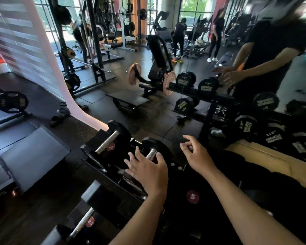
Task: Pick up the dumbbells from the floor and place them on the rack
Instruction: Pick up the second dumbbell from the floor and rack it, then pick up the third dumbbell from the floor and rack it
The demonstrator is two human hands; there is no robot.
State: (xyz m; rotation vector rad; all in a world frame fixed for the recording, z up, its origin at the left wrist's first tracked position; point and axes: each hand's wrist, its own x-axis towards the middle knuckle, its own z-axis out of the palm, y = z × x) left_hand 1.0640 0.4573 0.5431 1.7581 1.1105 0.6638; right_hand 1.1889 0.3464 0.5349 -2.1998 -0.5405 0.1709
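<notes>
Two black dumbbells with chrome handles lie on the top of the black rack (88, 152) in front of me. One dumbbell (109, 138) rests at the left end. My left hand (147, 168) hovers with fingers spread over the handle of the second dumbbell (154, 149), touching or just above it. To its right, my right hand (196, 152) is open in the air, holding nothing. A lower tier carries another dumbbell (85, 220) marked 2.5. A red label with a 5 (192, 196) sits on the rack near my forearms.
A mirror ahead reflects me, my hands and larger dumbbells (208, 86) on the rack. A grey bench pad (34, 156) lies at the left. A plate-loaded machine (154, 76), squat racks and other people stand further back.
</notes>
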